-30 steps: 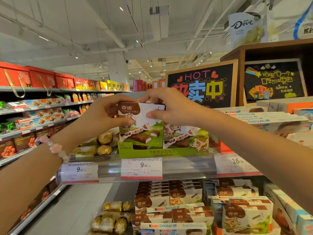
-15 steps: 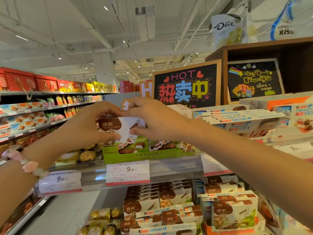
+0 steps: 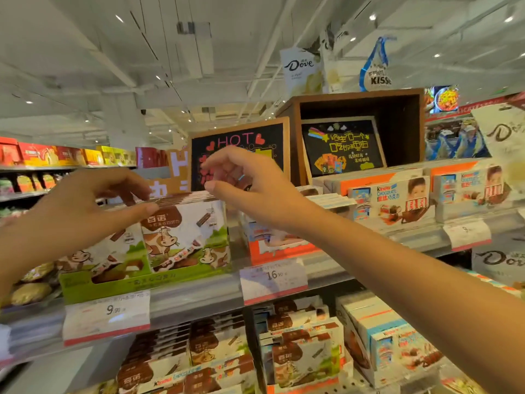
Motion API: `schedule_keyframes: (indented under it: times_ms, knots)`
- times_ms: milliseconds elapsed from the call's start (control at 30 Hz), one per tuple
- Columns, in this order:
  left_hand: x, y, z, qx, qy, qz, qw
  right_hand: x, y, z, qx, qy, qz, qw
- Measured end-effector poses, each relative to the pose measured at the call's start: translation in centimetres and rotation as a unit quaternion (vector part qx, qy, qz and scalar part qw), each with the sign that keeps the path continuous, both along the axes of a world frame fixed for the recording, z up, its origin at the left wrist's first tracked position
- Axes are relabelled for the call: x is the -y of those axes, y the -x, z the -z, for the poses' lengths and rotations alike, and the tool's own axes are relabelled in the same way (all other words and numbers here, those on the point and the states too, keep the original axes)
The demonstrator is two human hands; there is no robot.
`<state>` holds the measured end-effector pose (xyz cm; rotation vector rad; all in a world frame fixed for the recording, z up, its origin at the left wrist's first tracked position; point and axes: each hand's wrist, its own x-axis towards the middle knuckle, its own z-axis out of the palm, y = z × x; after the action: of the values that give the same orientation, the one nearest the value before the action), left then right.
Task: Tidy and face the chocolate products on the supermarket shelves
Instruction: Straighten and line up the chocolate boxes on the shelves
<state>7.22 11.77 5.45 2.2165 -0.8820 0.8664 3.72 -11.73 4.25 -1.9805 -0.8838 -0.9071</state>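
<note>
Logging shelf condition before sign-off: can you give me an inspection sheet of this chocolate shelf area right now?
Surface: upper shelf, price tags on its front edge.
Job's things: cow-print chocolate boxes upright in green display tray; Kinder boxes to the right.
Clutter: nothing seen.
Grippers: left hand, thumb on the front box's top edge; right hand hovers above the boxes, fingers loosely curled, holding nothing.
Cables: nothing seen.
Surroundings: HOT sign, wooden crate, more chocolate on the lower shelf.
</note>
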Motion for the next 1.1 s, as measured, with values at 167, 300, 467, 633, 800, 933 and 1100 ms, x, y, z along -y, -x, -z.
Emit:
schedule_keyframes:
  times_ms: [167,300,467,633,800,933,1100]
  knots:
    - [5.3,0.9,-0.1,-0.02,-0.001,0.024,1.0,6.1,1.8,0.1,-0.02,0.002,0.025,0.999]
    - [10.8,1.9,-0.1,-0.007,-0.012,0.061,0.998,11.7,3.5,0.1,-0.035,0.013,0.064,0.997]
    - [17.8,3.9,-0.2,-0.014,-0.015,0.062,0.998,19.2,6.2,-0.3,-0.034,0.041,0.107,0.993]
    - [25.0,6.3,-0.1,-0.033,-0.018,0.083,0.996,26.3,8.0,-0.6,-0.067,0.043,0.128,0.989]
    - [30.5,6.2,-0.1,-0.03,-0.043,0.069,0.996,32.2,8.2,-0.5,-0.076,0.053,0.16,0.983]
    - [34.2,5.3,-0.4,-0.021,-0.095,0.052,0.994,36.1,7.6,-0.6,-0.085,0.098,0.214,0.968]
    - [37.0,3.8,-0.2,0.021,-0.2,-0.009,0.979,39.4,6.5,-0.7,-0.127,0.181,0.284,0.933]
